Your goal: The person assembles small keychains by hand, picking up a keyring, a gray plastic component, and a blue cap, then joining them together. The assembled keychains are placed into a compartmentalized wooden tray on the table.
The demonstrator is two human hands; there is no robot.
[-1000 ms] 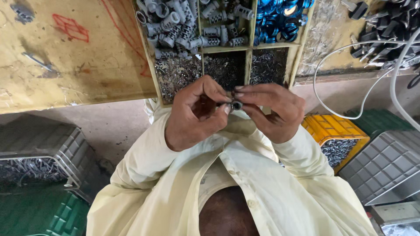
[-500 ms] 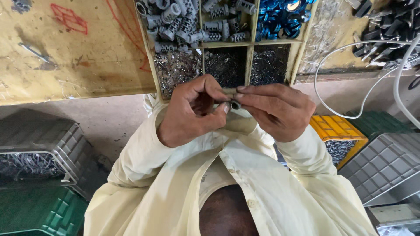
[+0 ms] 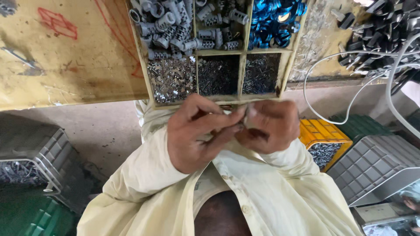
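Small part: I see a tiny metal piece (image 3: 242,117) pinched between the fingertips of both hands, just below the front edge of the wooden tray; it is too blurred for me to tell its kind.
Left hand: my left hand (image 3: 199,133) sits below the tray's front left, thumb and forefinger pressed together on the small part, the other fingers curled under.
Right hand: my right hand (image 3: 269,126) sits below the tray's front right, its fingertips closed on the same piece, touching the left hand's fingertips.
Sleeves: pale yellow shirt sleeves (image 3: 144,179) run down from both wrists, away from the tray.
Wooden tray: a divided wooden tray (image 3: 245,52) lies on the bench directly above the hands.
Tray, back row: grey ribbed metal fittings (image 3: 168,26) at left and middle, blue rings (image 3: 273,19) at right.
Tray, front row: three compartments of fine metal bits (image 3: 173,78).
Bench: a worn yellow bench top (image 3: 65,65) stretches left of the tray.
White cable: a white cable (image 3: 332,87) loops right of the tray.
Dark parts: a heap of black metal parts (image 3: 380,30) lies far right of the tray.
Crates: a yellow crate (image 3: 323,133) of small parts and a grey crate (image 3: 376,166) stand below and right of the tray; another grey crate (image 3: 39,148) stands below and left.
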